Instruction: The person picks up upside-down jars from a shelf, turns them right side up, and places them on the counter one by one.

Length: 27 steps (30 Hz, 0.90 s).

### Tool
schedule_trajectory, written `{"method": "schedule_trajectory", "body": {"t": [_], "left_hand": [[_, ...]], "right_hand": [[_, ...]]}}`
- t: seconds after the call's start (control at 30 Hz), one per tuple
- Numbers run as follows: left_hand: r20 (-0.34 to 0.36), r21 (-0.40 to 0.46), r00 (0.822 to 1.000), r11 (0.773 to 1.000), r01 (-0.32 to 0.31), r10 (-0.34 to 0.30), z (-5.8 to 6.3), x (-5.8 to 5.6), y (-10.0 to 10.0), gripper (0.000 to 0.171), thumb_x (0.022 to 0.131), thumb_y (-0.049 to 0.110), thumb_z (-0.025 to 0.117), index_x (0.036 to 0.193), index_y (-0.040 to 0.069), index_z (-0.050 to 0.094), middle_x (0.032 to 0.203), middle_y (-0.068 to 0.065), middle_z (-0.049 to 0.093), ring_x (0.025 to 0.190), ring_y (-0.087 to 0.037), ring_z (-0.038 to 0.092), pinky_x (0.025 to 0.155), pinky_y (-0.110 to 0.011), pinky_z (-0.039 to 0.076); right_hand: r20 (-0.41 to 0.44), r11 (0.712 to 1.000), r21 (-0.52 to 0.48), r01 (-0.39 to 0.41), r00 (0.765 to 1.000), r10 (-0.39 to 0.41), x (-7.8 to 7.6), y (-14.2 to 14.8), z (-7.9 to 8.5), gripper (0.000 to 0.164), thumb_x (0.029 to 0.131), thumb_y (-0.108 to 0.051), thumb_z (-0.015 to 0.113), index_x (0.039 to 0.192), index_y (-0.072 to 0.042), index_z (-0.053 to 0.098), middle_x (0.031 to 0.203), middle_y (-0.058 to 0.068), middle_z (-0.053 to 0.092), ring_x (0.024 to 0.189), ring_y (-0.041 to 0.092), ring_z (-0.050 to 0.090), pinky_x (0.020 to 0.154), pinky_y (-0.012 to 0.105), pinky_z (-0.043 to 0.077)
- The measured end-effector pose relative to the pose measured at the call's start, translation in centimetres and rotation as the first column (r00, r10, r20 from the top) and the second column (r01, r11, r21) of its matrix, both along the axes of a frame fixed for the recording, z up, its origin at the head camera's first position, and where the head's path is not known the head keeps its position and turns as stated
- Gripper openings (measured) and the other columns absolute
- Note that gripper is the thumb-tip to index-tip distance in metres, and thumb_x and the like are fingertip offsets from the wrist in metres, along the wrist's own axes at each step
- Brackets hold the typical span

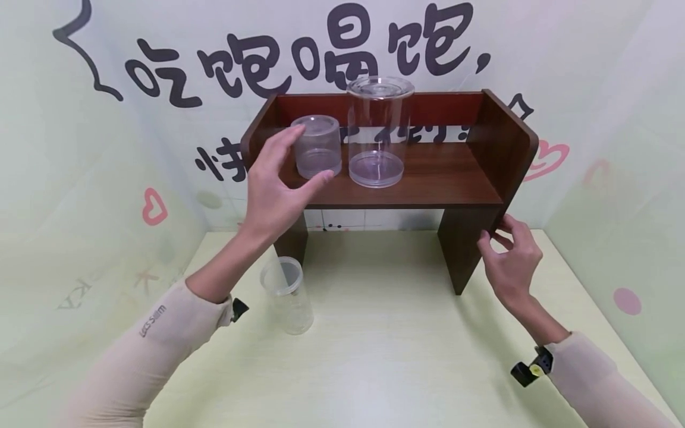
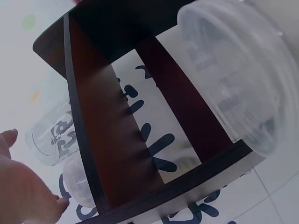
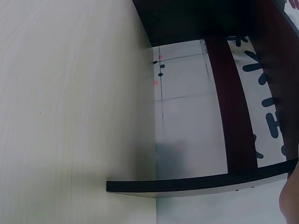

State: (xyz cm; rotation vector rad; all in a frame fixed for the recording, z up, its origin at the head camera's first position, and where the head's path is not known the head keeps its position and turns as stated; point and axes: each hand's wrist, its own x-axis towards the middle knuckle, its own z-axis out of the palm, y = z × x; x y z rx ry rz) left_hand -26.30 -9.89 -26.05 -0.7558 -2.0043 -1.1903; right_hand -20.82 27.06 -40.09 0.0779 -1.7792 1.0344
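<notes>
My left hand (image 1: pixel 273 190) is at the small clear jar (image 1: pixel 318 151) on the left of the brown desk shelf (image 1: pixel 444 178). Its fingers reach to the jar's left side near the top and the thumb crosses in front. In the left wrist view, the spread fingers (image 2: pixel 9 140) are apart from the small jar (image 2: pixel 77 182). To the right of it stands a taller clear jar (image 1: pixel 377 137), upright on the same board. My right hand (image 1: pixel 514 258) grips the shelf's right side panel (image 1: pixel 465 249), thumb at the front edge, other fingers partly hidden behind.
A third clear jar (image 1: pixel 289 300), its top open, stands on the pale table (image 1: pixel 374 356) by the shelf's left leg, below my left forearm. Printed cloth walls (image 1: pixel 80 178) enclose the table at the back and sides.
</notes>
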Motion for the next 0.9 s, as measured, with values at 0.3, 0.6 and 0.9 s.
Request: {"method": "schedule_trajectory", "body": {"t": [0.3, 0.6, 0.9], "left_hand": [[0.124, -0.019, 0.985, 0.993, -0.119, 0.121, 0.8, -1.8, 0.6, 0.077, 0.087, 0.03, 0.087, 0.153, 0.008, 0.054, 0.155, -0.008, 0.053, 0.141, -0.017, 0.048, 0.116, -0.039, 0.049], [0.19, -0.041, 0.962, 0.98, -0.193, 0.197, 1.1, -3.4, 1.5, 0.082, 0.088, 0.035, 0.084, 0.156, 0.007, 0.049, 0.159, -0.011, 0.047, 0.145, -0.022, 0.044, 0.122, -0.039, 0.038], [0.252, -0.053, 0.935, 0.969, -0.243, 0.248, 1.6, -4.6, 2.2, 0.08, 0.089, 0.036, 0.084, 0.155, 0.005, 0.05, 0.158, -0.014, 0.047, 0.145, -0.027, 0.045, 0.124, -0.041, 0.035]], "right_hand": [[-0.006, 1.0, 0.008, -0.006, 1.0, 0.006, 0.1, -0.3, 0.2, 0.03, 0.084, 0.017, 0.069, 0.114, 0.018, 0.069, 0.101, 0.034, 0.069, 0.096, -0.007, 0.062, 0.085, 0.004, 0.053], [0.006, 1.0, 0.006, 0.013, 1.0, -0.014, -0.6, 0.8, -0.8, 0.031, 0.084, 0.017, 0.071, 0.115, 0.016, 0.069, 0.102, 0.031, 0.069, 0.097, -0.007, 0.061, 0.084, 0.004, 0.053], [-0.001, 1.0, 0.011, 0.005, 1.0, -0.005, -0.1, 0.2, -0.2, 0.03, 0.084, 0.017, 0.07, 0.114, 0.017, 0.069, 0.102, 0.033, 0.069, 0.096, -0.006, 0.062, 0.085, 0.004, 0.053]]}}
